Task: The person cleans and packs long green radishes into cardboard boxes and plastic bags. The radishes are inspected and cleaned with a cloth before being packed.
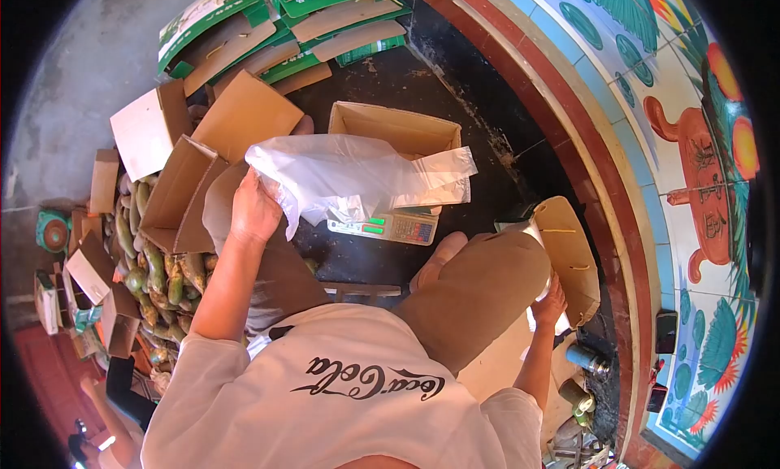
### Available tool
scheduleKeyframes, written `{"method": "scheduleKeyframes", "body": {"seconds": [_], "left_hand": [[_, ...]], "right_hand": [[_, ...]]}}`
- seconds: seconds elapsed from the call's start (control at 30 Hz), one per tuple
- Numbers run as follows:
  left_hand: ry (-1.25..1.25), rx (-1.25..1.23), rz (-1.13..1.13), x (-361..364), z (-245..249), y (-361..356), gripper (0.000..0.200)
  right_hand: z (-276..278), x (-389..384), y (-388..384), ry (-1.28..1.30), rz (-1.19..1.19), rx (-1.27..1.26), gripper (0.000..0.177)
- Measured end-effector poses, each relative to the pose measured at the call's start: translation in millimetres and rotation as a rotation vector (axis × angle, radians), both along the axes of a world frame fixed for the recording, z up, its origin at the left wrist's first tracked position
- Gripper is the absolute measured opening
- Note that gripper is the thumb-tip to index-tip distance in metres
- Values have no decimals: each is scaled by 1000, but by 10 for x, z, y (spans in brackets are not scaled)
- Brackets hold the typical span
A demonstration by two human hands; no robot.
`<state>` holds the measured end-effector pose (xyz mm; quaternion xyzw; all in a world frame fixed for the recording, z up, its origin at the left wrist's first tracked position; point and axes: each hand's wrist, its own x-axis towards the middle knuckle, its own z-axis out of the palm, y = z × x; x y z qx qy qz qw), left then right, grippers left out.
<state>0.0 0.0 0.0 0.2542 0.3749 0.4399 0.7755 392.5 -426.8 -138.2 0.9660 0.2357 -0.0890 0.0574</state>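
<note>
My left hand (256,207) is closed on one end of a translucent white plastic bag (333,172). The bag stretches to the right across an open cardboard box (398,123) and over part of a digital scale (386,227) with green-lit displays. Beside my right knee, my right hand (550,301) reaches down next to an open carton (573,262). White material (538,316) shows close to that hand, whose fingers are mostly hidden.
Many long green and yellowish vegetables or fruits (166,278) lie heaped at the left, among open cardboard boxes (183,197). Green printed cartons (341,18) are stacked at the back. A painted tile wall (642,128) curves along the right; a metal flask (587,359) stands below. Another person's arm (110,412) shows at lower left.
</note>
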Motion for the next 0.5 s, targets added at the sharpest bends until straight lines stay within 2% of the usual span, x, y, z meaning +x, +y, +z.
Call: {"method": "scheduleKeyframes", "body": {"seconds": [0.07, 0.17, 0.2, 0.27, 0.33, 0.37, 0.4, 0.47, 0.5], "left_hand": [[8, -15, 45, 80, 104, -52, 38], [-32, -24, 22, -26, 78, -22, 37], [-60, -15, -5, -11, 134, -34, 38], [-112, -3, -64, 71, 281, -107, 38], [-101, -39, -47, 78, 299, -137, 39], [-96, -56, -40, 69, 308, -140, 39], [-113, -68, -52, 53, 304, -141, 39], [-151, -90, -70, 15, 249, -150, 40], [-170, -99, -77, -9, 217, -150, 40]], "right_hand": [[74, 12, 51, -65, 13, 37, 90], [-57, 249, -96, -212, 128, 412, 69], [24, 345, 18, -303, 94, 519, 48], [680, 305, 436, -206, 20, 753, 36], [1347, 119, 984, -71, 137, 1006, 34], [1621, -77, 1280, 87, 172, 1044, 33], [1849, -310, 1573, 244, 208, 1077, 33], [2164, -749, 2094, 481, 494, 900, 36], [2062, -903, 2317, 606, 592, 825, 40]]}}
